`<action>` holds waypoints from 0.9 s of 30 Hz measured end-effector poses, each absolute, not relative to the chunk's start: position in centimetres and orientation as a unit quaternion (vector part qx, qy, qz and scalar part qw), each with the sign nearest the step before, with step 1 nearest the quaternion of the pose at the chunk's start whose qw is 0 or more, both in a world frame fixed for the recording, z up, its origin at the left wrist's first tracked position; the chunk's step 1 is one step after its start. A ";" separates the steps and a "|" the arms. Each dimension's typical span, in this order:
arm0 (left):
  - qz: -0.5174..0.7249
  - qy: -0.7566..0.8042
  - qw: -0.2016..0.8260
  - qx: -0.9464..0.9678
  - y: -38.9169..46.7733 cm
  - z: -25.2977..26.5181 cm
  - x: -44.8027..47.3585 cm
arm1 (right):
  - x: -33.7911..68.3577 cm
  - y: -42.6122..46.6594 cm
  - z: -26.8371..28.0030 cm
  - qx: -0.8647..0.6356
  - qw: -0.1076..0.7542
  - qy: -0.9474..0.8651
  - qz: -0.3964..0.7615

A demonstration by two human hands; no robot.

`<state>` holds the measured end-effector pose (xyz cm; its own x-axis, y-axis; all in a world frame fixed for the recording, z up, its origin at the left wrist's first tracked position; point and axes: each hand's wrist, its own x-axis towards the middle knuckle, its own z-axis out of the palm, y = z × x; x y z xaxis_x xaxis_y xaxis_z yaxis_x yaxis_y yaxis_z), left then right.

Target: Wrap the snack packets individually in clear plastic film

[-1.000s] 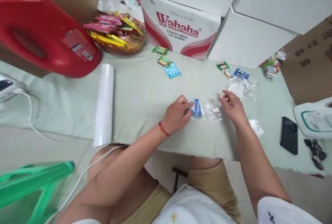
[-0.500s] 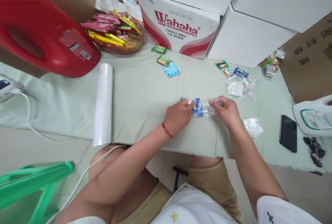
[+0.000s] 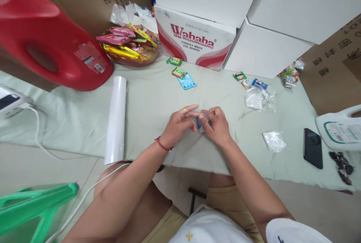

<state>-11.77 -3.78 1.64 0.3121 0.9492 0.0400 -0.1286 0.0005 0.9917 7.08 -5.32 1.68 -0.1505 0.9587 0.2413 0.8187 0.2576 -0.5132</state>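
Observation:
A crumpled clear-and-blue plastic wrapper (image 3: 200, 126) is bunched up between my hands, low over the green tablecloth. My right hand (image 3: 217, 127) closes around it, thumb pressed on top. My left hand (image 3: 180, 124) is just to the left, its fingers stretched out and apart, with the fingertips at the wrapper's edge. Most of the wrapper is hidden by my fingers. To the right, a flattened clear wrapper (image 3: 274, 141) lies on the cloth, and a further clear wrapper (image 3: 254, 99) lies behind it beside small packaged snacks (image 3: 246, 84).
Wrapped biscuits (image 3: 178, 72) and a blue sachet (image 3: 186, 81) lie ahead. A white roll (image 3: 116, 119), red jug (image 3: 93, 76) and snack bowl (image 3: 138, 62) stand left. At right are a phone (image 3: 313, 148), keys (image 3: 342, 166) and a white jug (image 3: 338, 130). Boxes (image 3: 194, 42) line the back.
The wrapper was stretched between both hands and is now bunched up. My right hand has moved left to my left hand, whose fingers have spread. The camera view has shifted slightly.

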 end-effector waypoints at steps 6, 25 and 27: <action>0.452 0.402 0.372 0.704 -2.6 1.3 -11.7 | 6.3 -8.0 0.8 -0.547 0.170 -0.820 0.018; 0.332 0.417 0.325 0.781 -3.6 0.1 -9.5 | 12.1 -6.8 1.0 -0.451 0.257 -0.849 0.101; 0.366 0.393 0.368 0.759 -3.5 0.3 -9.7 | 11.9 -6.4 1.5 -0.467 0.305 -0.820 0.129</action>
<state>-9.72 -3.52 0.28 0.4241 0.8654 0.2668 0.3274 -0.4212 0.8458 11.94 -6.39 1.55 -0.3789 0.8441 0.3794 0.6872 0.5313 -0.4955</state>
